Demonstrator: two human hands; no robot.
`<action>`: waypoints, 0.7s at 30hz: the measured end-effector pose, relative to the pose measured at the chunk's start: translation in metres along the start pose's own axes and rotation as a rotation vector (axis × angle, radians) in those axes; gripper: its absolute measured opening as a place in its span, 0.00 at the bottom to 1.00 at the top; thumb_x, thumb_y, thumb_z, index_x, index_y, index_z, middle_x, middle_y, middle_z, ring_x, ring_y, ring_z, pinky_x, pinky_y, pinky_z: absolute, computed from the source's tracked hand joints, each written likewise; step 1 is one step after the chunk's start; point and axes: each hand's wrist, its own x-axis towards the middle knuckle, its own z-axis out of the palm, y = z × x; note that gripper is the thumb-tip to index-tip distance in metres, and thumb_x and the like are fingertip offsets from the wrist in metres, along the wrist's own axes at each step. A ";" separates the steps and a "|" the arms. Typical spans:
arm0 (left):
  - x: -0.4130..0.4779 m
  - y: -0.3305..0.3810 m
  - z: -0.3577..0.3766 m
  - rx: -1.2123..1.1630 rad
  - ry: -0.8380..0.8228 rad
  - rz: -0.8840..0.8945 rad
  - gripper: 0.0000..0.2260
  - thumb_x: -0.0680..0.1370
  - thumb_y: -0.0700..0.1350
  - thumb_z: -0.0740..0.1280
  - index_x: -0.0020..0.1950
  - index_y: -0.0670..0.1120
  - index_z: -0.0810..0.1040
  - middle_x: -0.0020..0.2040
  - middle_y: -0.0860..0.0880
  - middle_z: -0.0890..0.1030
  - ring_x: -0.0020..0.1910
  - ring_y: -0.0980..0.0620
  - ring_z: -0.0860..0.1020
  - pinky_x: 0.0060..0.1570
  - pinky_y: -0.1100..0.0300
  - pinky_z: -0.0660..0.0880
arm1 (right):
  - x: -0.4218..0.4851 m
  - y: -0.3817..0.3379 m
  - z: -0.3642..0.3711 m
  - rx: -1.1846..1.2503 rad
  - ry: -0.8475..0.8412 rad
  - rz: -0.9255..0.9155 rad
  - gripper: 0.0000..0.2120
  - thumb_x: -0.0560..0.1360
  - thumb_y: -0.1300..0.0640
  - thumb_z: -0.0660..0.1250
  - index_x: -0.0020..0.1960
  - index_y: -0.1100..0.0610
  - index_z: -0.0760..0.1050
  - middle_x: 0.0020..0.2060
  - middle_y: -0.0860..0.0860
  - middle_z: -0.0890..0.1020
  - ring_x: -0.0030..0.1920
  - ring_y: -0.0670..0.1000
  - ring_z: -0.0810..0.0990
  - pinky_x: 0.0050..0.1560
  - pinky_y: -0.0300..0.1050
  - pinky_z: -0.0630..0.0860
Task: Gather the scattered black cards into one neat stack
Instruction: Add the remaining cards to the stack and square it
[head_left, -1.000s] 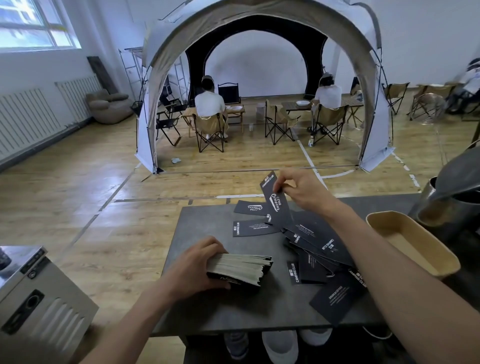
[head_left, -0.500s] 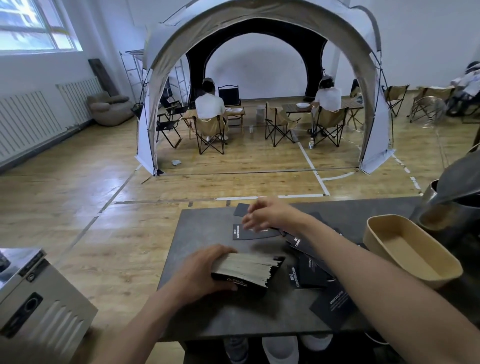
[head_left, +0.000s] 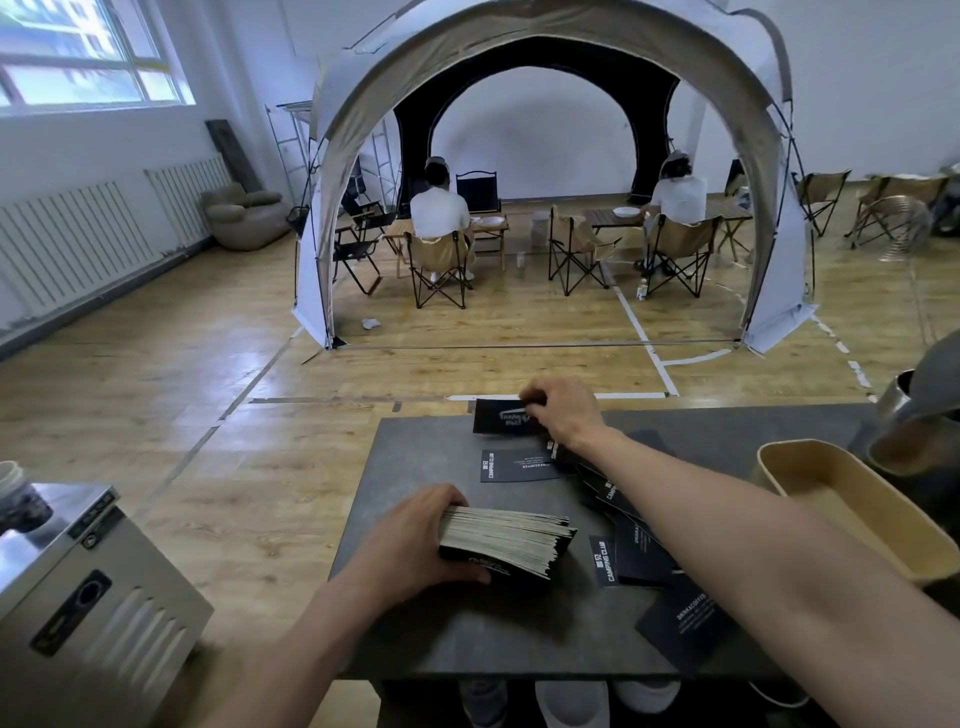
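Observation:
A thick stack of black cards (head_left: 506, 540) lies on the dark grey table (head_left: 415, 467), and my left hand (head_left: 415, 540) grips its left end. My right hand (head_left: 561, 415) reaches to the table's far edge, its fingertips on a black card (head_left: 496, 420) lying there. Another black card (head_left: 514, 464) sits flat between that one and the stack. Several more black cards (head_left: 623, 558) lie scattered under and beside my right forearm, one (head_left: 680, 623) near the front edge.
A tan oblong tray (head_left: 852, 504) stands at the table's right, with a metal pot (head_left: 914, 415) behind it. A metal machine (head_left: 88, 597) sits to the left of the table. Beyond lie wooden floor, a dome tent and seated people.
My right hand put down the raised card, swept left over the cards, then moved forward to the far-edge card. The left hand stayed on the stack.

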 end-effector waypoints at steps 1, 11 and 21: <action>-0.001 -0.001 0.001 0.002 0.008 -0.003 0.30 0.61 0.68 0.80 0.54 0.62 0.69 0.50 0.64 0.75 0.49 0.63 0.74 0.46 0.68 0.69 | -0.002 -0.005 -0.005 0.070 0.044 -0.020 0.10 0.76 0.58 0.72 0.56 0.51 0.84 0.52 0.49 0.87 0.54 0.51 0.84 0.58 0.50 0.79; 0.002 -0.008 0.003 -0.085 0.006 0.100 0.43 0.61 0.72 0.78 0.72 0.61 0.70 0.74 0.62 0.64 0.69 0.59 0.71 0.68 0.54 0.74 | -0.091 -0.015 -0.039 0.897 -0.121 0.228 0.05 0.74 0.62 0.74 0.50 0.58 0.84 0.48 0.52 0.88 0.45 0.43 0.85 0.51 0.44 0.76; -0.002 -0.008 0.007 -0.168 0.077 0.178 0.32 0.68 0.67 0.77 0.70 0.72 0.70 0.60 0.66 0.76 0.59 0.64 0.77 0.59 0.57 0.77 | -0.097 0.011 -0.051 1.065 -0.336 0.072 0.20 0.70 0.69 0.62 0.60 0.63 0.80 0.57 0.59 0.85 0.60 0.57 0.84 0.59 0.51 0.81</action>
